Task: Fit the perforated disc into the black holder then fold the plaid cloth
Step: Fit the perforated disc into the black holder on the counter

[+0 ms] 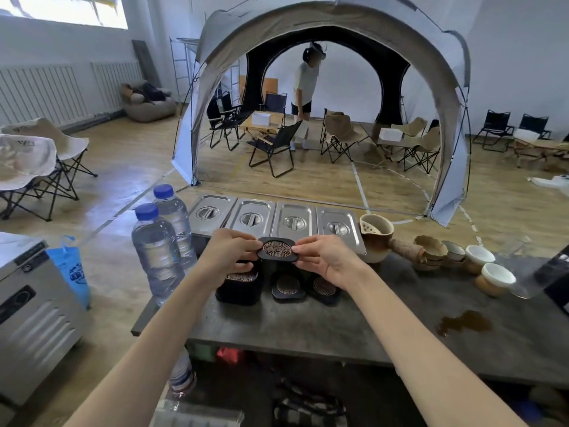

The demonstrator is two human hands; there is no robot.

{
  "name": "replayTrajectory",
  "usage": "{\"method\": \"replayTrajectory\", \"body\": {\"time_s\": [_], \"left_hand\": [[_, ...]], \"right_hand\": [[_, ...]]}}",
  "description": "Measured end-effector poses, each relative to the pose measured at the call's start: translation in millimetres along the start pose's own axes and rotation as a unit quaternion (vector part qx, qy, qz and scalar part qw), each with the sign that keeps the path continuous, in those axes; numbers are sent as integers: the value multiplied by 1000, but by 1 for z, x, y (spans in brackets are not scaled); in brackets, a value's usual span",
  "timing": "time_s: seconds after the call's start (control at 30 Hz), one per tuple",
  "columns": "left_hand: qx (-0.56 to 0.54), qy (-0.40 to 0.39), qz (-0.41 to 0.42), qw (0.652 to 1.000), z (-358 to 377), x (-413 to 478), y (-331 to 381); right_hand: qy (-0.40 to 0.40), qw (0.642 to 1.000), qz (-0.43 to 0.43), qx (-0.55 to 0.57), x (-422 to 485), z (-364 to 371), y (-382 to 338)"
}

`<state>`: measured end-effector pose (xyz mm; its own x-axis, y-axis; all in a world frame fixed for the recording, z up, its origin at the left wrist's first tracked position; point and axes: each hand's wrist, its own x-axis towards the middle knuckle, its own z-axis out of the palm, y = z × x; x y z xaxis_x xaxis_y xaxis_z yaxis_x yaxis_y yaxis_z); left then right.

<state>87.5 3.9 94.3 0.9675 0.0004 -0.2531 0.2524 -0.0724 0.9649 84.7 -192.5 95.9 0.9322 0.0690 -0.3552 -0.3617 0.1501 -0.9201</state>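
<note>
Right now both hands hold one piece up over the grey surface: the left hand pinches the near-left edge of the black holder, the right hand grips its right edge, and the perforated disc sits inside the holder's round recess, though I cannot tell whether it lies fully flush. So the fingers of both hands are clamped on the holder, none free. If the disc is only resting on the rim, a tilt would let it slide out and drop onto the finished holders just below (or bounce off the surface altogether). Pressing one side too hard could cock it in the recess. Water bottles stand near the left elbow and could get knocked. The plaid cloth seems to lie low under the surface's near edge, dim and untouched
</note>
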Motion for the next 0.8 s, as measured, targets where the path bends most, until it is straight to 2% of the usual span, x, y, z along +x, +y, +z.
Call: {"method": "replayTrajectory", "body": {"time_s": [0.27,0.4,0.6,0.8], "left_hand": [[110,96,35,989,-37,8,-15],[225,143,62,962,-45,12,-29],[277,162,47,946,-46,21,-41],[291,136,14,947,-43,32,-45]], "right_hand": [[24,999,21,-27,18,50,19],[40,998,34,-47,26,63,31],[63,992,51,-99,39,70,43],[72,990,56,-107,50,69,51]]}}
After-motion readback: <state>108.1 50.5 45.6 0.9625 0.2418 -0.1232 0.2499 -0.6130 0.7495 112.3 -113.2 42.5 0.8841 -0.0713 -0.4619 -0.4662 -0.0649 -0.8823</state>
